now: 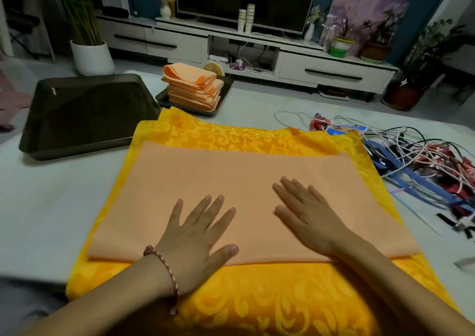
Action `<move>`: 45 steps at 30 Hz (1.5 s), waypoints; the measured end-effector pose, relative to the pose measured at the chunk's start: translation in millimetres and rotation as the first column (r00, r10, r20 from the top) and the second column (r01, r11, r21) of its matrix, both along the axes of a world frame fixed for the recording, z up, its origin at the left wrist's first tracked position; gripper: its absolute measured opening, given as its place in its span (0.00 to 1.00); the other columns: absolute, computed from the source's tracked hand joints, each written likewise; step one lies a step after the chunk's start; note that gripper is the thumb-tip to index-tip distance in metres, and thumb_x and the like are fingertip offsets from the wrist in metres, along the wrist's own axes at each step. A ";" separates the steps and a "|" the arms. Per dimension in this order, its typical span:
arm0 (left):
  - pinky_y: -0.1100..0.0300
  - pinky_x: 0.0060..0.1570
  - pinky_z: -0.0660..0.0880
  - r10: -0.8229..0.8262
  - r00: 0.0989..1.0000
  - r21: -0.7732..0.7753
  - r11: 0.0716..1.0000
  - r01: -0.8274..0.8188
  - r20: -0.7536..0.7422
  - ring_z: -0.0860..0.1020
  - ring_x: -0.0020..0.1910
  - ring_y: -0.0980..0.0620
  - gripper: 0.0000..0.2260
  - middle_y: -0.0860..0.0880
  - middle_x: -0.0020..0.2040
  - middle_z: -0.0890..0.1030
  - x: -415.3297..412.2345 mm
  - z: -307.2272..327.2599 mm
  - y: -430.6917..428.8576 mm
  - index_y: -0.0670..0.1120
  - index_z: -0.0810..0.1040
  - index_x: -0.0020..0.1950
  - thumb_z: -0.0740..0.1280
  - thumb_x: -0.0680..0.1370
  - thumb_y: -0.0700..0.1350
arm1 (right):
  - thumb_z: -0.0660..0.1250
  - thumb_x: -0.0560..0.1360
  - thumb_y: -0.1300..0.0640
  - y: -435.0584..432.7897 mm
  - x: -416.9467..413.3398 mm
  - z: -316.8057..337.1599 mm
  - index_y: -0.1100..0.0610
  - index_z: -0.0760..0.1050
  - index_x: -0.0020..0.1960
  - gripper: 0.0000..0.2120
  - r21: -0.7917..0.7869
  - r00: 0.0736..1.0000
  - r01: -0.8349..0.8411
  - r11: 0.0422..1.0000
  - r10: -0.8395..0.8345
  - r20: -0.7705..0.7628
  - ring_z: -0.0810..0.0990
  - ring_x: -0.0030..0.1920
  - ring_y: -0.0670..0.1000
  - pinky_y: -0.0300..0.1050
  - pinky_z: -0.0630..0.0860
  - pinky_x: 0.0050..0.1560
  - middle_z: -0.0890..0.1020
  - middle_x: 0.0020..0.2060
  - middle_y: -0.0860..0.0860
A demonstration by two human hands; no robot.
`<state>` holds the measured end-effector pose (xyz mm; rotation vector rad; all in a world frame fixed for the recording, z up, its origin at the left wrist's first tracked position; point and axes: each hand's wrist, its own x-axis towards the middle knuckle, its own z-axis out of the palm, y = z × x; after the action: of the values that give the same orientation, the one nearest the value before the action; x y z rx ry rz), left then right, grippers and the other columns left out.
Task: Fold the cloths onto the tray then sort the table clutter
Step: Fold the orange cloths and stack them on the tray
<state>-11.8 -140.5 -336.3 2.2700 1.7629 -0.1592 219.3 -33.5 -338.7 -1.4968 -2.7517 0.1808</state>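
A pale orange cloth [239, 176] lies folded in half and flat on a patterned yellow cloth [231, 297] in front of me. My left hand [198, 235] presses flat on its near middle, fingers spread. My right hand [305, 212] lies flat beside it, fingers straight and pointing up-left. A small dark tray [164, 99] at the back centre carries a stack of folded orange cloths [194, 87]. A tangle of cables, blue straps and red items [416, 161] sits at the right.
A large dark tray [84, 114] with nothing in it lies at the back left. Behind the table stand a TV cabinet [321, 68], a white plant pot [91, 56] and potted plants at the right. A grey surface lies at the near left.
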 end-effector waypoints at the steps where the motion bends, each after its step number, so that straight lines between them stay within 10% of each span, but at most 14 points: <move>1: 0.45 0.67 0.28 0.016 1.000 -0.005 1.000 -0.016 -0.005 0.22 0.64 0.55 0.41 0.58 0.62 0.20 -3.6 0.4 -0.7 0.62 0.22 0.60 0.14 0.48 0.71 | 0.22 0.58 0.23 1.8 15.9 -0.1 0.42 0.43 0.75 0.51 -0.003 0.999 0.045 0.999 -0.045 -0.001 0.41 0.75 0.42 0.42 0.37 0.72 0.43 0.75 0.41; 5: 0.44 0.68 0.31 0.063 0.997 -0.063 0.996 -0.066 -0.054 0.24 0.65 0.55 0.43 0.56 0.62 0.20 -18.6 4.2 -4.2 0.57 0.18 0.58 0.15 0.45 0.72 | 0.27 0.65 0.25 4.4 71.9 2.1 0.45 0.48 0.76 0.45 0.007 0.974 0.222 0.975 -0.221 -0.039 0.44 0.74 0.42 0.43 0.42 0.73 0.46 0.74 0.42; 10: 0.48 0.70 0.32 0.168 0.980 -0.067 0.982 -0.176 -0.108 0.25 0.66 0.56 0.47 0.56 0.61 0.19 -41.5 11.1 -23.6 0.50 0.17 0.58 0.13 0.44 0.71 | 0.59 0.78 0.51 4.7 89.6 -0.3 0.62 0.71 0.67 0.21 0.137 0.927 0.323 0.936 -0.284 -0.243 0.67 0.69 0.59 0.51 0.61 0.68 0.71 0.67 0.60; 15: 0.50 0.70 0.34 0.364 0.923 -0.016 0.930 -0.368 -0.122 0.28 0.67 0.57 0.48 0.55 0.67 0.24 -66.9 8.0 -39.5 0.47 0.23 0.66 0.18 0.53 0.74 | 0.62 0.77 0.54 0.3 86.3 0.8 0.63 0.77 0.55 0.14 0.283 0.889 0.445 0.850 -0.382 -0.252 0.75 0.55 0.64 0.55 0.70 0.53 0.79 0.55 0.63; 18: 0.44 0.70 0.36 0.498 0.855 0.118 0.867 -0.484 -0.145 0.34 0.73 0.49 0.32 0.46 0.77 0.38 -59.4 9.3 -40.9 0.47 0.38 0.76 0.39 0.78 0.63 | 0.62 0.77 0.50 -6.0 81.0 6.0 0.62 0.76 0.56 0.17 0.252 0.797 0.603 0.757 -0.569 -0.201 0.72 0.56 0.65 0.56 0.69 0.52 0.75 0.55 0.64; 22: 0.43 0.68 0.56 0.215 0.977 0.464 0.864 -0.194 0.007 0.60 0.72 0.41 0.25 0.39 0.69 0.69 -26.5 17.1 -34.9 0.44 0.72 0.67 0.52 0.76 0.55 | 0.65 0.74 0.42 -11.1 82.4 15.6 0.61 0.66 0.66 0.29 0.111 0.697 0.715 0.690 -0.691 -0.193 0.68 0.63 0.65 0.58 0.68 0.58 0.71 0.62 0.65; 26: 0.60 0.68 0.37 -0.008 0.981 0.190 0.981 -0.029 0.192 0.36 0.70 0.59 0.51 0.57 0.76 0.46 37.9 29.4 -17.4 0.57 0.52 0.75 0.22 0.58 0.74 | 0.69 0.69 0.38 -12.3 95.6 20.6 0.62 0.59 0.70 0.41 -0.066 0.604 0.767 0.638 -0.752 -0.264 0.68 0.64 0.65 0.59 0.68 0.58 0.67 0.64 0.64; 32: 0.50 0.67 0.28 -0.179 0.984 0.140 0.975 0.174 0.020 0.26 0.69 0.53 0.41 0.56 0.69 0.26 71.1 -2.8 9.6 0.62 0.27 0.66 0.17 0.54 0.72 | 0.65 0.71 0.36 -14.2 111.6 22.9 0.59 0.70 0.52 0.26 -0.116 0.590 0.776 0.619 -0.779 -0.214 0.75 0.49 0.58 0.47 0.67 0.42 0.78 0.48 0.57; 40: 0.52 0.67 0.26 -0.202 0.978 0.165 0.968 0.190 0.059 0.26 0.69 0.53 0.39 0.58 0.69 0.27 72.0 -10.9 9.8 0.62 0.29 0.68 0.20 0.59 0.73 | 0.70 0.72 0.48 -28.0 120.0 38.3 0.63 0.76 0.45 0.17 -0.417 0.480 0.611 0.674 -0.733 -0.482 0.74 0.34 0.53 0.46 0.65 0.34 0.77 0.36 0.57; 45: 0.62 0.68 0.29 -0.169 0.961 0.198 0.972 0.126 0.218 0.34 0.72 0.61 0.43 0.60 0.72 0.36 70.7 -13.8 14.3 0.60 0.36 0.70 0.21 0.58 0.75 | 0.71 0.66 0.48 -56.7 107.6 48.8 0.54 0.77 0.50 0.16 -0.711 0.090 0.268 0.650 -0.751 -0.654 0.80 0.44 0.53 0.51 0.78 0.47 0.81 0.46 0.55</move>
<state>58.9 -126.2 -350.1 2.4318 1.5441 0.2432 327.0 -90.3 -289.9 -1.5556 -1.0895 1.2477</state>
